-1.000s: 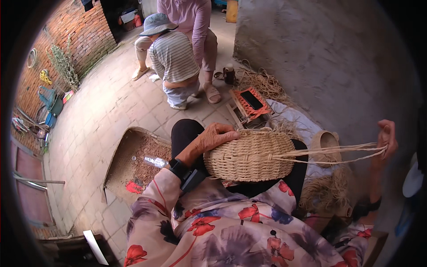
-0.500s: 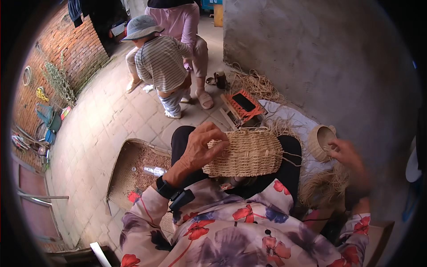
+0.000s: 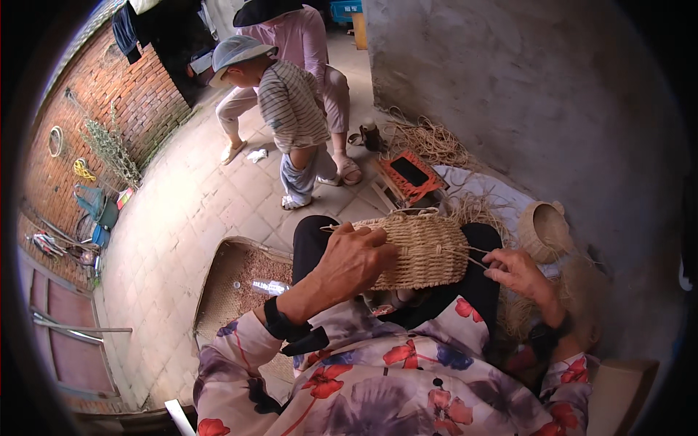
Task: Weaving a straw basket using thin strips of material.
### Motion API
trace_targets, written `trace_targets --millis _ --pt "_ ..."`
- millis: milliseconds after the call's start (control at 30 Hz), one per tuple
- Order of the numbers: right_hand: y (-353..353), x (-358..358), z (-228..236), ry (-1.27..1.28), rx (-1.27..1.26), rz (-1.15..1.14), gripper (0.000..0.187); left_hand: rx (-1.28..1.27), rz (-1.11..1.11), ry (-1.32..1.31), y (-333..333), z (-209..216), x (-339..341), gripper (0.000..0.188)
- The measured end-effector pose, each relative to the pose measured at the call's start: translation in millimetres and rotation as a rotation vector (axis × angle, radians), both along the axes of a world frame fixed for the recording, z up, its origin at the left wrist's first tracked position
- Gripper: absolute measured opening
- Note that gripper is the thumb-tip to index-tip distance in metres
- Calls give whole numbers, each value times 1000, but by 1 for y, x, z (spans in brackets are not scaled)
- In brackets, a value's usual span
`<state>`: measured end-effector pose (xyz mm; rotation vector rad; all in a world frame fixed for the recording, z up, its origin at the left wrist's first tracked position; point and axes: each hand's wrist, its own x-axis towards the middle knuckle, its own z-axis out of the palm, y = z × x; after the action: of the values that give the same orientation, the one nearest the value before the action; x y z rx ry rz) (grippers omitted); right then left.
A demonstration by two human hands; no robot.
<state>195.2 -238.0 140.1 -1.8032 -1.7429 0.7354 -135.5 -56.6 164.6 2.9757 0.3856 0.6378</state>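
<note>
Hands: left hand (image 3: pixel 347 263) curled over basket (image 3: pixel 430 251), grip unclear | right hand (image 3: pixel 518 273) pinching cord (image 3: pixel 478 250), moved from small round basket (image 3: pixel 544 234)

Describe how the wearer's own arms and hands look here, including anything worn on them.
The left hand and right hand are ungloved. The left sleeve and right sleeve are loose, pale pinkish fabric printed with red and dark purple flowers. A black band with a dark, blocky attachment circles the left wrist; a dark wristband sits on the right.
</note>
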Motion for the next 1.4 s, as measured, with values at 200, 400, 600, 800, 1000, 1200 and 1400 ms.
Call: trace_targets --millis 200,400,600,800,1000,1200,1400 --pt "-1 -25 5 -3 18 16 25 -168 66 124 6 7 17 14" --pt "-5 -35 4 -41 56 67 25 -384 -51 179 30 6 22 17" --pt "-8 -28 2 23 42 31 25 -596 -207 147 46 7 10 23" --pt "4 -30 8 103 51 -79 20 -419 -141 111 37 0 4 27" --pt "17 -54 15 78 131 -98 14 -204 197 -440 15 -36 -1 16" --pt "47 -95 39 113 343 -57 16 -799 311 -950 33 -28 3 16" --pt "88 -144 36 -33 463 113 23 -1332 -135 -920 12 11 -7 18"
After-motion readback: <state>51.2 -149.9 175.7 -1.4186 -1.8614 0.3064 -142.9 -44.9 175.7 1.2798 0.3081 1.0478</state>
